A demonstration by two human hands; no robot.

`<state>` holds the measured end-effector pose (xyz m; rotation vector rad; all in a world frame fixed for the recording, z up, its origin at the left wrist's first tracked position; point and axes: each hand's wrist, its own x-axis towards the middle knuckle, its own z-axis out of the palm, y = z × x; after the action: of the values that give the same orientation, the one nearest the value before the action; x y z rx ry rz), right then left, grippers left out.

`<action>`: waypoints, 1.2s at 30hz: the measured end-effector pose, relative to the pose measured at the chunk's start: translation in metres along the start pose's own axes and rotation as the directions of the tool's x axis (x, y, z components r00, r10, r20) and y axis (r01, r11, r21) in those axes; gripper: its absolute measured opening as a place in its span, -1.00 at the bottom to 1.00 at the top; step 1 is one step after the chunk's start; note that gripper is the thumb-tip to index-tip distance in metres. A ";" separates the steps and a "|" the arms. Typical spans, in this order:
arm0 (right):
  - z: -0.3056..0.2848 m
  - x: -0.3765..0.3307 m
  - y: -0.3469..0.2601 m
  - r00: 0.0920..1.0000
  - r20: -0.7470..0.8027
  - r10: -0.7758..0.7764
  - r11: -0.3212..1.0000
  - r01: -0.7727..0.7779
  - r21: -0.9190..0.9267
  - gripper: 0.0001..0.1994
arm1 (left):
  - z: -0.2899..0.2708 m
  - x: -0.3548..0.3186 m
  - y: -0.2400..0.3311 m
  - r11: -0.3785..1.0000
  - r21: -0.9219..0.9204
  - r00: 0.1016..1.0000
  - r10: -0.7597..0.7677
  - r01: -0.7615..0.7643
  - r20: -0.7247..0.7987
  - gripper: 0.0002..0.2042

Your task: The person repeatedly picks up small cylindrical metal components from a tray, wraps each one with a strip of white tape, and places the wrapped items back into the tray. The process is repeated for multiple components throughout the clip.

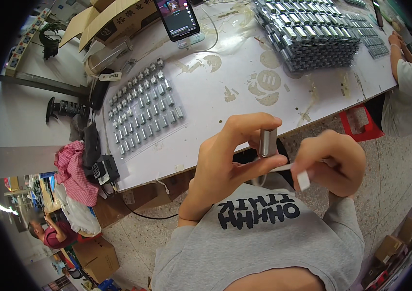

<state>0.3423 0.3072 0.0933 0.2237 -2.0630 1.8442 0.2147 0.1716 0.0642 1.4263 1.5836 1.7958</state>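
Note:
Between the thumb and index finger of my left hand (pixel 220 162) is a small silver motor (pixel 267 142), a flat-sided metal can held upright above my lap. My right hand (pixel 333 160) is curled beside it, smeared by motion. It pinches a thin white strip with a blocky white end (pixel 303 180); its exact kind is unclear. The strip's other end reaches toward the left thumb, just below the motor. Beyond my left hand, a clear plastic tray (pixel 184 127) on the table carries rows of similar silver motors (pixel 148 100).
Stacked trays of silver parts (pixel 312 34) rise at the table's far right. A phone (pixel 179 22) stands at the back, near a cardboard box (pixel 118 22). A person's arm (pixel 400 60) is at the right, near a red stool (pixel 361 123). A checked pink cloth (pixel 77 172) hangs left.

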 end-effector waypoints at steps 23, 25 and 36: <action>0.011 0.042 0.003 0.955 -0.019 0.297 0.935 -0.287 0.209 -0.91 | -0.024 0.004 0.023 0.962 0.227 0.985 -0.168 0.155 0.039 -0.51; 0.009 0.042 0.000 0.943 -0.019 0.332 0.930 -0.324 0.172 -0.90 | -0.024 0.006 0.026 0.953 0.266 0.985 -0.167 0.147 0.054 -0.49; 0.011 0.042 0.003 0.944 -0.010 0.330 0.930 -0.323 0.176 -0.84 | -0.016 0.002 0.027 0.908 0.417 0.999 -0.032 0.037 -0.018 -0.50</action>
<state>0.3006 0.3021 0.1047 -0.1223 -2.0101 2.2062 0.2095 0.1557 0.0914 1.5514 2.0775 1.5004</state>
